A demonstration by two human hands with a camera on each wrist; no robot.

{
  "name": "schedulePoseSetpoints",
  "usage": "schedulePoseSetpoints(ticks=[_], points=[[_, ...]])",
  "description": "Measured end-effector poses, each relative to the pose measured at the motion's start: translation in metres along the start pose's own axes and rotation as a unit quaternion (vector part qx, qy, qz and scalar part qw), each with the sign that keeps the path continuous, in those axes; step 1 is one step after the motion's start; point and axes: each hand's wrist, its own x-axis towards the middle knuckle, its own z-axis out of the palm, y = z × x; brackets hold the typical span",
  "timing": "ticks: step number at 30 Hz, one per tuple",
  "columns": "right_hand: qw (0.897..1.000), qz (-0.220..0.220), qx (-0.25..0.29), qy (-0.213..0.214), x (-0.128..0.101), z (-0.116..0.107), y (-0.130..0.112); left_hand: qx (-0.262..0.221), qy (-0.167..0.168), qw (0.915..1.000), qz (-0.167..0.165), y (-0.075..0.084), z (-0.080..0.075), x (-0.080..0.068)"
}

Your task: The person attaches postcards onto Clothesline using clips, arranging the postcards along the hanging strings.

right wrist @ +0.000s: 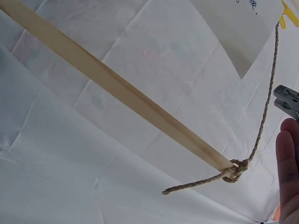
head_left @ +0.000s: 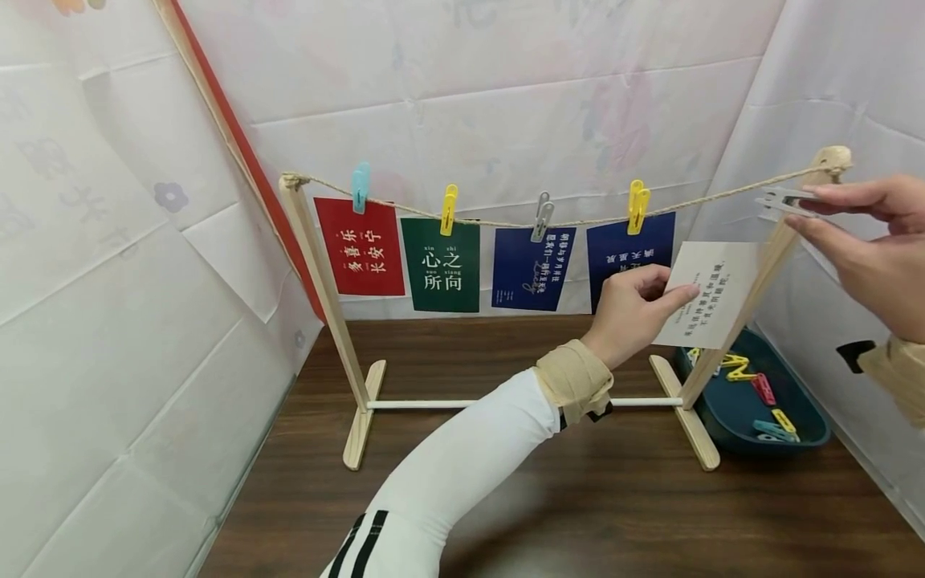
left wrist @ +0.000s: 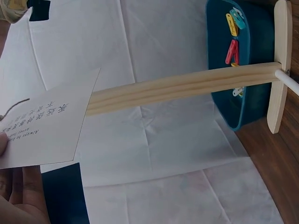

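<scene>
My left hand (head_left: 636, 309) pinches a white card (head_left: 711, 297) with printed characters between thumb and fingers. The card is held below the twine (head_left: 730, 193), in front of the right post. In the left wrist view the card (left wrist: 51, 121) sits tilted at the left edge. At the upper right, my right hand (head_left: 878, 233) pinches a grey clothespin (head_left: 784, 199) near the twine's right end. That clothespin (right wrist: 287, 100) also shows at the right edge of the right wrist view. A yellow clothespin (head_left: 637, 207) clips a blue card (head_left: 614, 241) to the twine, partly hidden behind my left hand.
Red (head_left: 360, 249), green (head_left: 441, 277) and dark blue (head_left: 531, 277) cards hang farther left from clothespins. The wooden stand (head_left: 328, 305) has a white crossbar (head_left: 422, 405) low down. A dark teal tray (head_left: 817, 417) with several clothespins stands behind its right foot, near the white cloth wall (head_left: 867, 321).
</scene>
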Motion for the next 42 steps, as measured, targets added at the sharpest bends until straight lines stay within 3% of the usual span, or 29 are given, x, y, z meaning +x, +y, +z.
schedulePoseSetpoints(ticks=[11, 29, 42], points=[[0.999, -0.036, 0.007, -0.014, 0.013, -0.001, -0.003, -0.012, 0.015, 0.9996, -0.019, 0.003, 0.008, 0.007], [0.999, -0.031, -0.017, -0.01, 0.032, 0.001, -0.009, -0.028, 0.024, 0.9987, -0.035, 0.011, 0.017, 0.017], [0.998, -0.01, -0.042, -0.045, 0.048, 0.002, -0.018, -0.029, 0.05, 0.9962, -0.065, 0.019, 0.022, 0.025]])
